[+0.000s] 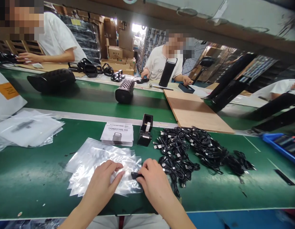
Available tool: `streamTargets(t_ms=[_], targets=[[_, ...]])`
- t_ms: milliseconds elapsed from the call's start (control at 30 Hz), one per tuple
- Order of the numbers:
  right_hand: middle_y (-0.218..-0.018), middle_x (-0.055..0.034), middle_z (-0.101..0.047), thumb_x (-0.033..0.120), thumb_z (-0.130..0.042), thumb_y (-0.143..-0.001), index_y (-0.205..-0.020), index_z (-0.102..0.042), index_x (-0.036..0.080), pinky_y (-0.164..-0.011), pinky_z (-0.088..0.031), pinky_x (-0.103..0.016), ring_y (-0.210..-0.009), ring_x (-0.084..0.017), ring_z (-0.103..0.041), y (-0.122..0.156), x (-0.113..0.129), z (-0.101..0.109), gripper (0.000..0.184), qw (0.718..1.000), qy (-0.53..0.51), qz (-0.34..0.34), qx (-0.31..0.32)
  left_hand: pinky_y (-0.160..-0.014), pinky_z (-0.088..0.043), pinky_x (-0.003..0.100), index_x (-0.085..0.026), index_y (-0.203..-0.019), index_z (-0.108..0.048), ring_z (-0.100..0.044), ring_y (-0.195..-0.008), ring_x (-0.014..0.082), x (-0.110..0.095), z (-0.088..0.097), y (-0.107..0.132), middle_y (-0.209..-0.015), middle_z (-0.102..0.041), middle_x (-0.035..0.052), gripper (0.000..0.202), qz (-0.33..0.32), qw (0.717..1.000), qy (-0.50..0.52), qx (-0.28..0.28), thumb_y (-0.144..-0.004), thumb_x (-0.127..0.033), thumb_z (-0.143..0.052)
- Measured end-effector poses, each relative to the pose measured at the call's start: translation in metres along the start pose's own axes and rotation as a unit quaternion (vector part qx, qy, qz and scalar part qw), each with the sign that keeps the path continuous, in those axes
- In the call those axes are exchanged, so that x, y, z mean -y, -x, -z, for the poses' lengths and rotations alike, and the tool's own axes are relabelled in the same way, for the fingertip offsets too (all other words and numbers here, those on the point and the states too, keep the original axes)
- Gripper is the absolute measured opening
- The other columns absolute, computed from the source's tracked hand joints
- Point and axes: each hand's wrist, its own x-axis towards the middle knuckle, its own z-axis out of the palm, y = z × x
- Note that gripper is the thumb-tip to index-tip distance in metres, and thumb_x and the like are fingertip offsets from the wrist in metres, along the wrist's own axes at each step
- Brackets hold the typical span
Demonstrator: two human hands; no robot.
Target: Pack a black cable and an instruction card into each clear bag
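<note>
My left hand lies over a fanned stack of clear plastic bags, thumb and index finger curled in a pinch at the top bag. Glare on the plastic blurs what is between the fingertips. My right hand grips a coiled black USB cable, mostly hidden by the fingers. One dark end of that cable points left over the bags' right edge. To the right of this hand spreads a tangled pile of black cables. Behind the bags are a stack of printed manuals and a black tape dispenser.
More plastic bags lie at left. Along the green belt are black speakers and a wooden board. A blue tray sits at right. Co-workers are across the bench. Black posts and a beam cross the upper right.
</note>
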Motion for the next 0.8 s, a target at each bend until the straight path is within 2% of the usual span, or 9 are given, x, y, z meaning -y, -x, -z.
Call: streamTargets(t_ms=[167,267,333,400,500,600,667,733,800], targets=[[-0.087,-0.0102,-0.061,0.015,-0.055,-0.080,-0.093,-0.063,0.017,-0.069,-0.042,-0.037,-0.081,-0.025,-0.053,-0.005,-0.006,0.004,0.016,0.987,0.080,-0.080,-0.111,-0.066,-0.040,0.033,-0.023,-0.078,-0.059,-0.058,-0.075,0.0219,-0.004,-0.006,-0.003,-0.077,-0.061,0.0018,0.021,0.004,0.998,-0.064,0.004,-0.081,-0.041,-0.049],[-0.104,-0.0121,-0.061,0.015,-0.050,-0.083,-0.109,-0.057,0.014,-0.082,-0.041,-0.036,-0.099,-0.024,-0.051,-0.026,0.011,0.004,0.026,0.988,0.055,0.015,-0.141,-0.065,-0.038,0.034,-0.023,-0.075,-0.061,-0.057,-0.075,0.0225,-0.005,-0.011,-0.004,-0.078,-0.062,0.0024,0.016,-0.007,0.995,-0.103,0.001,-0.078,-0.036,-0.053],[-0.121,-0.0140,-0.053,0.015,-0.044,-0.086,-0.118,-0.050,0.011,-0.092,-0.037,-0.034,-0.116,-0.024,-0.042,-0.051,0.026,0.004,0.032,0.986,0.054,0.111,-0.112,-0.064,-0.037,0.034,-0.022,-0.075,-0.062,-0.057,-0.074,0.0223,-0.005,-0.012,-0.004,-0.077,-0.061,0.0031,0.016,-0.010,0.993,-0.114,-0.001,-0.080,-0.033,-0.051],[-0.135,-0.0180,-0.039,0.012,-0.038,-0.088,-0.126,-0.041,0.007,-0.098,-0.031,-0.040,-0.126,-0.026,-0.032,-0.079,0.037,0.007,0.039,0.985,0.088,0.140,-0.053,-0.065,-0.037,0.035,-0.022,-0.075,-0.062,-0.057,-0.074,0.0226,-0.005,-0.010,-0.003,-0.077,-0.061,0.0037,0.017,-0.007,0.994,-0.110,0.002,-0.080,-0.032,-0.050],[-0.111,-0.0185,-0.061,0.003,-0.041,-0.083,-0.109,-0.056,0.007,-0.089,-0.039,-0.039,-0.104,-0.025,-0.056,-0.115,0.040,0.015,0.031,0.984,0.107,0.138,0.031,-0.068,-0.040,0.037,-0.021,-0.077,-0.062,-0.056,-0.076,0.0233,0.000,-0.004,-0.001,-0.079,-0.062,0.0043,0.017,0.008,0.998,-0.054,0.008,-0.080,-0.035,-0.051],[-0.078,-0.0127,-0.070,0.003,-0.050,-0.076,-0.083,-0.066,0.010,-0.069,-0.047,-0.031,-0.076,-0.023,-0.066,-0.133,0.031,0.027,0.019,0.983,0.101,0.143,0.059,-0.076,-0.043,0.039,-0.021,-0.095,-0.060,-0.057,-0.081,0.0222,0.009,0.004,-0.002,-0.086,-0.062,0.0052,0.028,0.059,0.992,0.113,-0.007,-0.077,-0.042,-0.054],[-0.074,-0.0120,-0.070,0.006,-0.053,-0.076,-0.079,-0.067,0.011,-0.065,-0.047,-0.030,-0.074,-0.024,-0.066,-0.133,0.027,0.035,0.016,0.982,0.092,0.156,0.062,-0.082,-0.045,0.040,-0.018,-0.108,-0.055,-0.059,-0.083,0.0218,0.015,0.010,-0.005,-0.094,-0.063,0.0081,0.047,0.128,0.950,0.284,-0.035,-0.076,-0.053,-0.050],[-0.077,-0.0099,-0.071,0.009,-0.053,-0.079,-0.081,-0.068,0.014,-0.068,-0.047,-0.030,-0.077,-0.023,-0.065,-0.123,0.027,0.039,0.016,0.979,0.075,0.180,0.061,-0.085,-0.045,0.043,-0.014,-0.113,-0.053,-0.062,-0.087,0.0240,0.017,0.019,-0.011,-0.103,-0.063,0.0131,0.063,0.209,0.858,0.467,-0.044,-0.077,-0.064,-0.039],[-0.088,-0.0069,-0.070,0.013,-0.053,-0.081,-0.083,-0.068,0.018,-0.078,-0.045,-0.031,-0.087,-0.020,-0.063,-0.105,0.029,0.038,0.016,0.972,0.054,0.219,0.062,-0.088,-0.046,0.043,-0.013,-0.115,-0.052,-0.062,-0.094,0.0259,0.016,0.029,-0.015,-0.111,-0.063,0.0148,0.059,0.261,0.759,0.595,-0.038,-0.080,-0.059,-0.040]])
